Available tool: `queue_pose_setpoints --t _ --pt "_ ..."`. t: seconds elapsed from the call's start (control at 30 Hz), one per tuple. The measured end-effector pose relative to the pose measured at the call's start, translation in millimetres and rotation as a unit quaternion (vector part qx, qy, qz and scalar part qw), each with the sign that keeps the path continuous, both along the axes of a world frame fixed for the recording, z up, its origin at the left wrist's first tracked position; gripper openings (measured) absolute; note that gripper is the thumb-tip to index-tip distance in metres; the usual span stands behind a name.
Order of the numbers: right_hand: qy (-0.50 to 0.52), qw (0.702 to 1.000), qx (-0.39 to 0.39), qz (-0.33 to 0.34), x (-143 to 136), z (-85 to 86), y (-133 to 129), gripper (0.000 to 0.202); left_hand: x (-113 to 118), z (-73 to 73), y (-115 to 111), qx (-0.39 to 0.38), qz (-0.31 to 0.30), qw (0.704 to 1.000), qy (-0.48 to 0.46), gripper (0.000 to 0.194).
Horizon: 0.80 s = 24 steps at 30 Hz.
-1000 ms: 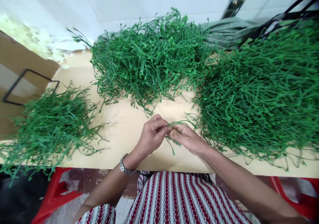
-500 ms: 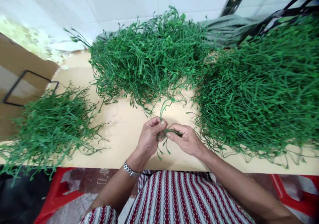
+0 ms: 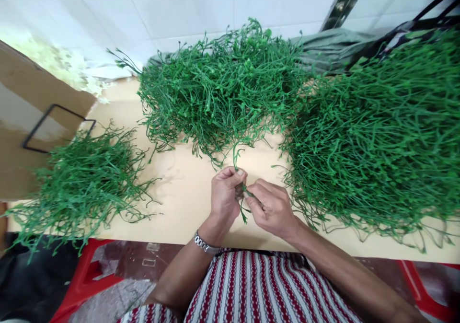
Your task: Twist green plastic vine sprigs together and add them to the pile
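In the head view, the left hand has its grip closed on a few green stems, thumb pressed to the curled fingers. The right hand pinches the same small cluster just beside it, thumb against forefinger with no gap showing; how many stems each grip has, I cannot tell. The cluster is above the near part of the table, tips poking out above and below the left hand. Around it lie 3 piles: a left pile, a middle pile and a right pile. The stems look very light, thin and springy, likely plastic, apt to tangle; a fingertip pinch at mid-stem, away from the fine budded tips, should suit them best.
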State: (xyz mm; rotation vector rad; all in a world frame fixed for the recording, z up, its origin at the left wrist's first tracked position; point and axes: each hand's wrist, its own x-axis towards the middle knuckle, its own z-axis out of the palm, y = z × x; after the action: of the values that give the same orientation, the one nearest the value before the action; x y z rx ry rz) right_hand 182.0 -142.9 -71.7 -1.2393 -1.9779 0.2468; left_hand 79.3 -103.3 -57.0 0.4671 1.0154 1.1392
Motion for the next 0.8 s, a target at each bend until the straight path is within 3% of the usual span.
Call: queue_pose_setpoints --t 0.23,0.63,0.8 --pt "-0.033 0.997 0.060 -0.031 -0.6 6.7 1.5 0.021 5.9 6.1 4.5 0.014 0.013 1.000 0.002 0.016" --pt "-0.007 0.998 0.043 -0.044 0.2 7.3 1.5 0.020 12.7 5.0 10.7 0.024 0.027 0.999 -0.010 0.022" --pt "0.023 0.997 0.076 0.003 -2.8 12.3 -1.8 0.020 6.5 12.5 21.9 0.082 0.057 0.995 0.000 0.026"
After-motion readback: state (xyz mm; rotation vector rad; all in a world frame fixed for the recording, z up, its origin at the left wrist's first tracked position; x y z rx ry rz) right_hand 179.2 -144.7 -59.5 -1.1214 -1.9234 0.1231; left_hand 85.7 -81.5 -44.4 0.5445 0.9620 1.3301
